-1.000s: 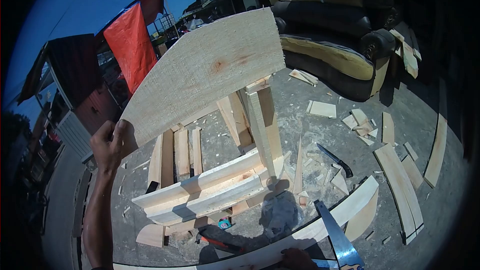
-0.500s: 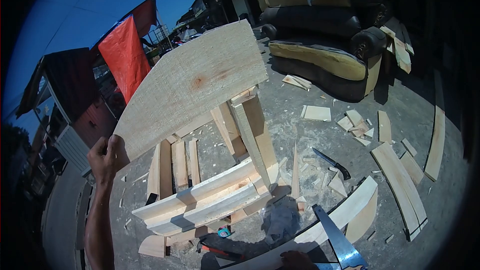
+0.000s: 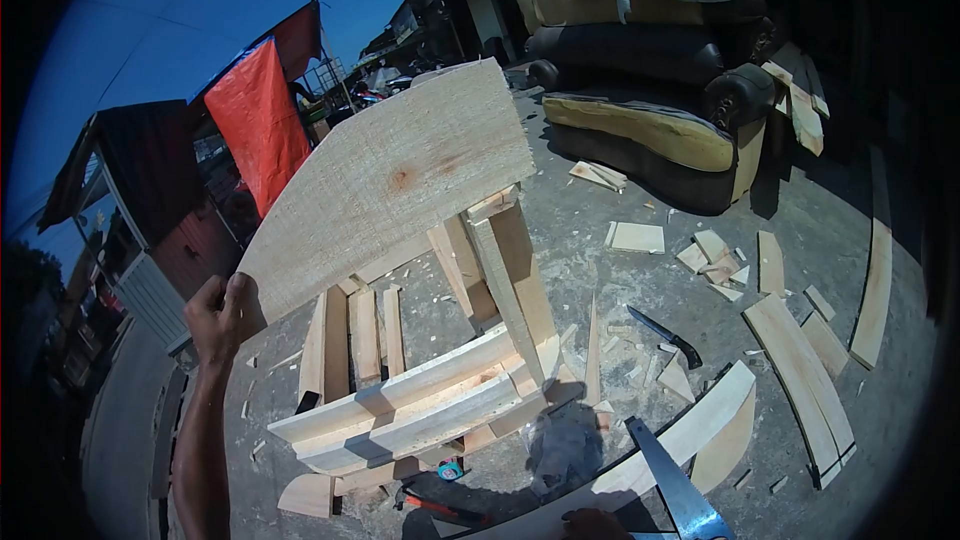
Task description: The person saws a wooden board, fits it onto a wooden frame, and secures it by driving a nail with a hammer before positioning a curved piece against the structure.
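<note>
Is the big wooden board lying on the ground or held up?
Held up. The left hand grips one end of the board, lifting it above the frame.

Right hand was mostly cut off by the bottom edge, only knuckles showing, so its grip could not be told. The handsaw ran out of frame at its handle end, and the curved plank hid the top of the wooden frame. The small teal object under the frame was too small to identify.
</note>
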